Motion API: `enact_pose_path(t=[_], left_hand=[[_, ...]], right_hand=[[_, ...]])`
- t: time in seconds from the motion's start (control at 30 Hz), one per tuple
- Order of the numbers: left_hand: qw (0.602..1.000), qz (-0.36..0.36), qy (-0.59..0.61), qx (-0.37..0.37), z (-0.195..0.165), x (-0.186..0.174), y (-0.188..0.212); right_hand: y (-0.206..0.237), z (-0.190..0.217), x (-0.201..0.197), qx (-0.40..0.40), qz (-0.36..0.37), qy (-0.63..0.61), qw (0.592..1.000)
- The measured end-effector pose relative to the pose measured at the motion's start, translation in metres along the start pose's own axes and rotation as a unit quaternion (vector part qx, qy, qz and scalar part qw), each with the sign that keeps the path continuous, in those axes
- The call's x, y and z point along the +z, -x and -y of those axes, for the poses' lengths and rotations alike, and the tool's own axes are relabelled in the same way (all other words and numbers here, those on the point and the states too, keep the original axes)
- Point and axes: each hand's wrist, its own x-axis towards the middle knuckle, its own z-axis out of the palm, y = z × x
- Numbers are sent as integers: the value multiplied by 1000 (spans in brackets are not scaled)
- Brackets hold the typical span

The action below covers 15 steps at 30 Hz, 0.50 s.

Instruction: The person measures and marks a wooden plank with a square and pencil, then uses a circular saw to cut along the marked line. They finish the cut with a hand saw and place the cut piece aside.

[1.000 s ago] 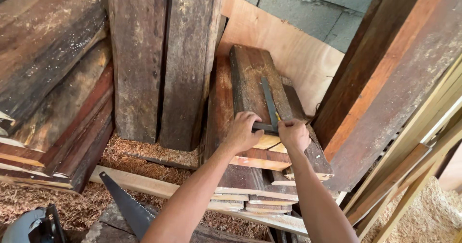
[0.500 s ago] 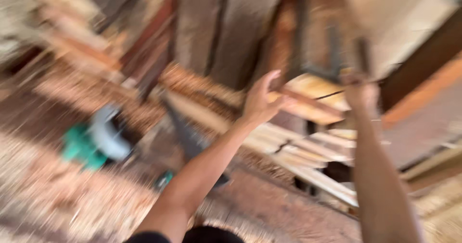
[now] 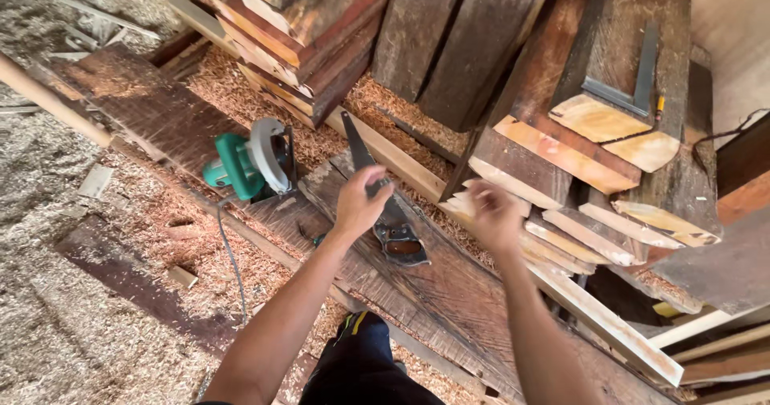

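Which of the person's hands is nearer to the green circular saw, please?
Left. The left hand hovers over the handsaw, just right of the green circular saw; the right hand is farther right, by the stacked offcuts.

A long dark plank (image 3: 449, 293) runs diagonally through the frame's centre over a sawdust-strewn floor (image 3: 72, 293). On it lie a handsaw (image 3: 377, 196) at centre and, left of that, a green circular saw (image 3: 249, 164).
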Motion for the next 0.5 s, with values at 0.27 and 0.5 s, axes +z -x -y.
enact_pose_path(t=[0.27,0.5], left_hand=[[993,22,-91,-78,103,1,45],[918,228,-292,-141,141,-23,54]], right_hand=[[63,18,90,83,204,43,974],[86,-3,169,182,310,263,895]])
